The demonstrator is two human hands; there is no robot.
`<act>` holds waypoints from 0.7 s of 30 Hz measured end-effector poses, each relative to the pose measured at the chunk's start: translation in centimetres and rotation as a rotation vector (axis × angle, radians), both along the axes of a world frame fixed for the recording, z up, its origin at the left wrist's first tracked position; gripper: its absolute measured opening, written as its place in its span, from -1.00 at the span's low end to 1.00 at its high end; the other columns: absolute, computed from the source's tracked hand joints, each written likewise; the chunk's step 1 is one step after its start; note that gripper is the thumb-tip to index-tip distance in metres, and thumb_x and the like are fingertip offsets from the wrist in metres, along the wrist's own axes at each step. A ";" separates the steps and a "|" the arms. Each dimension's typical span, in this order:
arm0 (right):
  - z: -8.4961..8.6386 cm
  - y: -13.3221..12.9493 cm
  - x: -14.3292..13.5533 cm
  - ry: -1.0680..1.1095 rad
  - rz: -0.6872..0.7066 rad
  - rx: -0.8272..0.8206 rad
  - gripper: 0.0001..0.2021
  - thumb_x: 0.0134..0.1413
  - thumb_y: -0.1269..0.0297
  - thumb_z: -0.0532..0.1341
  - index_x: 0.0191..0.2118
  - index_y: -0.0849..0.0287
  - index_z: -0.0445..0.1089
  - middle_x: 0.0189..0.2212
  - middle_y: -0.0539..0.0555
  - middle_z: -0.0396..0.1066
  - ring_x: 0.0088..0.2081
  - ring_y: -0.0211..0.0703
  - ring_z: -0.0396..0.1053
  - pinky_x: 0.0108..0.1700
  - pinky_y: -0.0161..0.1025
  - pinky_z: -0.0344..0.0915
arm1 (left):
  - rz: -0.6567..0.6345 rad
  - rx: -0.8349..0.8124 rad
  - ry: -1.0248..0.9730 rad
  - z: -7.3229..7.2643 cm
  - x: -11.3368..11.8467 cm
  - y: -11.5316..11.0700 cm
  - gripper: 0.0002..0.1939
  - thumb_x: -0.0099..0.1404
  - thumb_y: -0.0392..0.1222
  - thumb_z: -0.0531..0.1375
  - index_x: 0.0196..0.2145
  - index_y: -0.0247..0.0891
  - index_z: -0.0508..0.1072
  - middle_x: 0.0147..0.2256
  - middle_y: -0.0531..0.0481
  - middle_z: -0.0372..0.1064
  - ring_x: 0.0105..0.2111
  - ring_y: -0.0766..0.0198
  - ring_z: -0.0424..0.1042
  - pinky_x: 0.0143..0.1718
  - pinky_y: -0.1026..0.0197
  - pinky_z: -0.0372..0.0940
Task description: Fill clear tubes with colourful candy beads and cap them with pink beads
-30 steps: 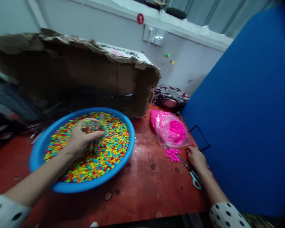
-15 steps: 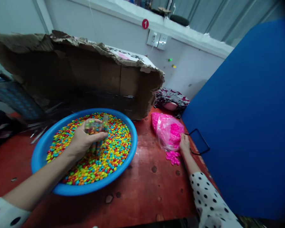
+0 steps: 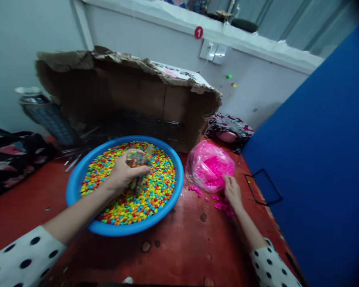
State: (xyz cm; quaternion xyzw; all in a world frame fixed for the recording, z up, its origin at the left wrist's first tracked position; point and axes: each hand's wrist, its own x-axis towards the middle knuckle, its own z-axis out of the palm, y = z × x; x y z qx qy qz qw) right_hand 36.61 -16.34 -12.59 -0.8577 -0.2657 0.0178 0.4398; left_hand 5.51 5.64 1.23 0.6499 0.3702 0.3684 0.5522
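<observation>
A blue basin (image 3: 179, 175) on the red table holds a mass of small multicoloured candy-like pieces (image 3: 164, 187). Over it, my left hand (image 3: 122, 169) is wrapped round a clear container (image 3: 138, 158) with coloured pieces in it. To the right of the basin lies a clear plastic bag (image 3: 194, 165) full of bright pink pieces (image 3: 214, 167). My right hand (image 3: 232, 190) is at the bag's lower right edge, its fingers bent and together; what they hold, if anything, is hidden. Loose pink pieces (image 3: 195, 190) lie on the table below the bag.
Behind the basin stands a torn cardboard box (image 3: 131, 87). A bottle (image 3: 54, 119) and a floral bag (image 3: 14, 163) are at the left. A blue panel (image 3: 311, 139) rises at the right, with a black wire frame (image 3: 265, 187) beside it. A dark patterned bundle (image 3: 230, 129) lies behind the pink bag.
The view has shifted left. The pink bag's opening has spread, and more loose pink pieces lie below it. My right hand has moved down at the bag; my left hand still grips the container.
</observation>
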 end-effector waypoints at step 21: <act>15.1 15.8 -17.3 0.403 0.728 0.575 -0.69 0.08 0.05 0.16 -0.32 0.25 0.42 -0.50 0.02 0.39 -0.46 -0.30 0.35 -0.48 -0.39 0.30 | -0.132 0.172 0.007 0.0 -0.5 -0.4 -0.60 -0.09 -0.27 0.32 -0.25 -0.26 0.31 -0.42 0.10 0.32 -0.43 0.34 0.31 -0.37 0.30 0.23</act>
